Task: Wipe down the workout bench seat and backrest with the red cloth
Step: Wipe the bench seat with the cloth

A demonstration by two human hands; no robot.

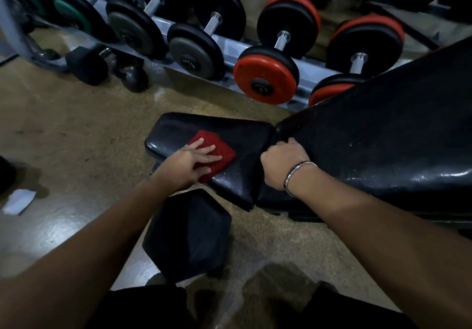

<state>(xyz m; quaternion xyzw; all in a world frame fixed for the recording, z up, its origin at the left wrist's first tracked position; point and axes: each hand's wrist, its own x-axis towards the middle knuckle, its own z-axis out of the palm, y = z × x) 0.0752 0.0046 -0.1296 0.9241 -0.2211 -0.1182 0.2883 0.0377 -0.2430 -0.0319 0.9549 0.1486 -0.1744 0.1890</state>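
Note:
The black padded bench seat (237,134) lies in the middle of the view, with the long black backrest (378,129) rising to the right of it. A folded red cloth (217,144) lies flat on the seat's near left part. My left hand (191,158) presses on the cloth with its fingers spread straight. My right hand (283,161), with a silver bracelet at the wrist, curls its fingers round the backrest's lower near corner, at the gap between the two pads.
A grey dumbbell rack (229,45) with several black and red dumbbells runs along the far side. A black hex dumbbell head (189,234) lies on the floor just below the seat. A white paper scrap (19,201) lies at the left.

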